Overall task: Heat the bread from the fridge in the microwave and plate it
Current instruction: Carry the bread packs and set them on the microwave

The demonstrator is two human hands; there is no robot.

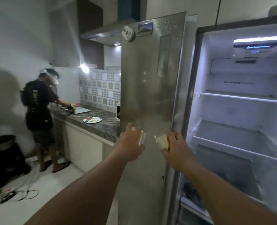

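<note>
Both my hands are stretched out in front of the fridge's closed steel left door (150, 95). My right hand (175, 143) grips a pale slice of bread (162, 140) in clear plastic wrap. My left hand (129, 142) holds a second piece of bread (141, 136), seen edge-on between thumb and fingers, also with clear plastic around it. The fridge's right compartment (241, 111) stands open and lit, its shelves bare. A white plate with coloured spots (92, 119) lies on the dark stone counter (105, 127). A sliver of the white microwave (118, 112) shows behind the steel door.
Another person (38, 108) stands at the far left end of the counter, working at a cutting board (81, 110). A black stool with a pot (3, 151) and loose cables (17, 192) sit on the floor at left. A range hood (102, 33) hangs above.
</note>
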